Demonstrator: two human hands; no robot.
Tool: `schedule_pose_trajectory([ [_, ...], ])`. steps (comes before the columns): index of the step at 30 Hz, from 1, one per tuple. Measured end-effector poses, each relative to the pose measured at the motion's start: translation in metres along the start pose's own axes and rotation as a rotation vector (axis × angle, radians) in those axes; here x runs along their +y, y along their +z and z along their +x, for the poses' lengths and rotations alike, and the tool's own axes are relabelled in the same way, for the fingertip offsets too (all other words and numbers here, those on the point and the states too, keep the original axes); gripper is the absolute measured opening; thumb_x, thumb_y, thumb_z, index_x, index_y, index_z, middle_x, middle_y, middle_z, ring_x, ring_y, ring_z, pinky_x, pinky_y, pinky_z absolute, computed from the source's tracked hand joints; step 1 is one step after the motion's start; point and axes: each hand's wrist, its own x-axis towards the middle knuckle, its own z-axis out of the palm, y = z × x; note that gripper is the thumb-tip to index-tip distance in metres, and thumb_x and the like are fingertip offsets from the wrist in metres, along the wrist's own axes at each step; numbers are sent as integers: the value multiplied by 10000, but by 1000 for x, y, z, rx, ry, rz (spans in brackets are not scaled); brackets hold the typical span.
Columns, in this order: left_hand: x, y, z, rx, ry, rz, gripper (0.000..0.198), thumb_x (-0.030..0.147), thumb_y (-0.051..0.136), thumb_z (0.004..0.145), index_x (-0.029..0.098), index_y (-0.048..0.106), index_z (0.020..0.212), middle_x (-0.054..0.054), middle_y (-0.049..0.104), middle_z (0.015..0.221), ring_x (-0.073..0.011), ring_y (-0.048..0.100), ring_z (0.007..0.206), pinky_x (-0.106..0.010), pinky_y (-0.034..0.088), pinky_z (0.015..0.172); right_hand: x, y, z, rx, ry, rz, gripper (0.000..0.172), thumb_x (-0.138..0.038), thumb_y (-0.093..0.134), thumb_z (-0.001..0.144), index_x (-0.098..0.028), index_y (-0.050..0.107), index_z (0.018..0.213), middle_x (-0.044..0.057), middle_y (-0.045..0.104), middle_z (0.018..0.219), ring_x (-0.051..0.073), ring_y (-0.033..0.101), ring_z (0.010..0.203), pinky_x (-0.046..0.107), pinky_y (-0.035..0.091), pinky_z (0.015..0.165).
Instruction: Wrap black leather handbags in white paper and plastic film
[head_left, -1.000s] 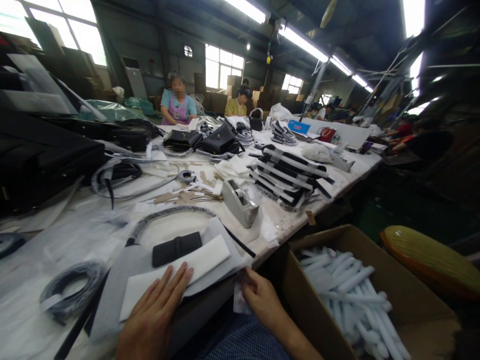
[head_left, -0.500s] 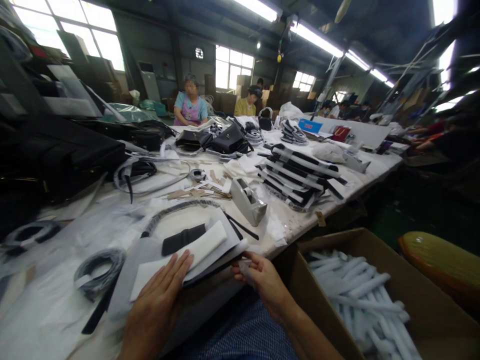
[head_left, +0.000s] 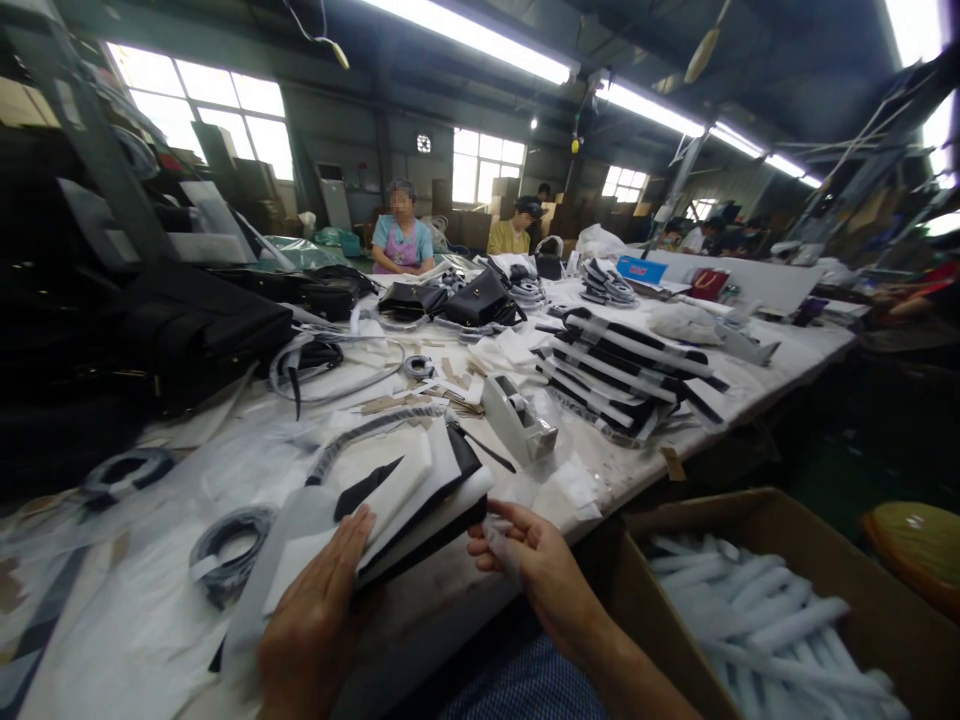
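Observation:
A black bag (head_left: 465,461) lies at the near table edge with a folded white padding sheet (head_left: 401,480) on top. A white foam tube (head_left: 461,497) runs along its right part, and its strap (head_left: 360,432), wrapped in film, loops out behind. My left hand (head_left: 319,590) rests with straight fingers on the near left end of the padding; its thumb is hidden. By the bag's near right corner, my right hand (head_left: 544,560) is closed, pinching a crumpled piece of clear tape (head_left: 501,540). A grey tape dispenser (head_left: 517,420) stands just beyond the bag.
To the right, a cardboard box (head_left: 637,590) holds many white foam tubes (head_left: 780,600). Beyond the dispenser is a stack of padded black bags (head_left: 630,375). Coiled wrapped straps (head_left: 232,550) lie at left. Two people (head_left: 403,235) sit across the table.
The view has swung left, so everything sits further right. The bag's near side is tilted up more, showing more of the foam tube. My right hand still holds the tape.

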Motion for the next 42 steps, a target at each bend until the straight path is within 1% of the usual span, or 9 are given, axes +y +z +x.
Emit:
schedule_pose_trajectory([
  [8, -9, -17, 20, -46, -223, -8, 676, 254, 519, 929, 301, 227, 1537, -37, 597, 1375, -219, 706, 992, -292, 544, 842, 64, 17, 33, -263, -145, -622, 690, -82, 496, 699, -258, 567, 1363, 84, 467, 1463, 146, 694, 765, 267, 570, 681],
  [14, -15, -21, 35, -74, -315, 26, 636, 259, 553, 914, 291, 319, 1505, -42, 658, 1291, -228, 721, 912, -282, 551, 708, 45, 49, 36, -615, -244, -919, 753, -223, 688, 730, -293, 473, 1447, 64, 557, 1411, 241, 667, 1020, 287, 534, 841],
  [16, -18, -18, 35, -73, -295, -2, 628, 249, 554, 912, 280, 333, 1499, -45, 644, 1313, -229, 715, 946, -290, 556, 765, 33, 43, 28, -566, -274, -989, 740, -384, 721, 778, -324, 443, 1461, 59, 643, 1307, 275, 656, 1068, 323, 511, 888],
  [20, -19, -11, 33, -79, -266, -38, 629, 212, 548, 910, 263, 334, 1498, -57, 601, 1369, -235, 695, 1028, -312, 543, 875, 26, 18, 25, -125, -237, -1208, 679, -502, 668, 842, -268, 475, 1449, 88, 761, 902, 315, 700, 911, 404, 500, 874],
  [24, -18, -9, 33, -65, -256, -47, 657, 195, 544, 907, 267, 301, 1514, -61, 587, 1385, -238, 682, 1067, -319, 529, 919, 43, 3, 55, 122, -318, -1312, 631, -479, 585, 909, -124, 497, 1424, 216, 539, 1392, 371, 487, 1298, 481, 365, 1077],
  [27, -20, -9, 33, -68, -247, -38, 677, 217, 552, 912, 290, 272, 1523, -53, 597, 1374, -225, 699, 1022, -301, 543, 879, 54, 10, 87, -10, -409, -1393, 711, -491, 668, 844, -121, 487, 1423, 216, 372, 1525, 404, 273, 1430, 575, 187, 1151],
  [32, -26, -13, 31, -102, -307, -13, 645, 284, 581, 925, 319, 303, 1507, -33, 650, 1305, -207, 721, 946, -255, 557, 744, 44, 32, 126, -698, -789, -1197, 222, -350, 638, 879, -297, 728, 1075, -37, 731, 1092, 226, 632, 1090, 358, 436, 1008],
  [36, -27, -18, 34, -133, -375, -24, 631, 262, 599, 923, 319, 331, 1492, -20, 653, 1300, -206, 713, 980, -247, 546, 770, 40, 29, 133, -464, -825, -1126, 179, -257, 588, 913, -183, 747, 876, 23, 746, 939, 185, 689, 862, 245, 517, 778],
  [42, -21, -18, 37, -134, -380, -45, 634, 238, 597, 913, 316, 342, 1489, -23, 622, 1344, -228, 708, 989, -281, 550, 774, 72, 36, 130, -328, -814, -1209, 204, -293, 725, 796, -192, 714, 974, 80, 720, 1063, 277, 628, 1070, 402, 453, 1006],
])
